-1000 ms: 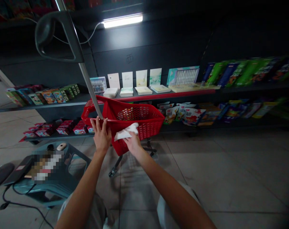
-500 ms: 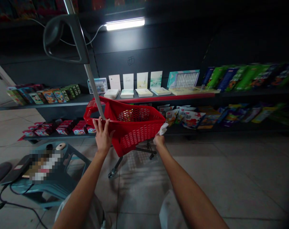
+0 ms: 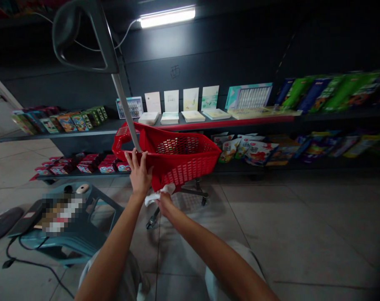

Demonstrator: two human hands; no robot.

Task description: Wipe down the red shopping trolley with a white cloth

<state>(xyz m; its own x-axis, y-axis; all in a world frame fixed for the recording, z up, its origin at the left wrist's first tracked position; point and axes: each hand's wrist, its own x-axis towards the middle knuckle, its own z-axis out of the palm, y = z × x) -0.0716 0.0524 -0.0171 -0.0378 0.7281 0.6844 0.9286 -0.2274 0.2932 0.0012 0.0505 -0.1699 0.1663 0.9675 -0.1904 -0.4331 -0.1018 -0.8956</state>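
Note:
A red plastic shopping basket cart (image 3: 183, 161) on wheels stands on the tiled floor before me, with a grey pole and handle (image 3: 83, 37) rising at its near left. My left hand (image 3: 140, 173) grips the basket's near rim beside the pole. My right hand (image 3: 164, 202) is closed on a white cloth (image 3: 156, 195) and presses it against the lower near corner of the basket, under the rim.
Dark shelves (image 3: 208, 123) behind the cart carry cards, paint sets and coloured packets. A blue plastic stool (image 3: 80, 225) at my left holds a mouse and a dark device, with a cable on the floor. Tiled floor stretches to the right.
My right hand with the cloth swept from the basket's near side to its right corner, then back down to the lower near corner. My left hand stayed on the rim.

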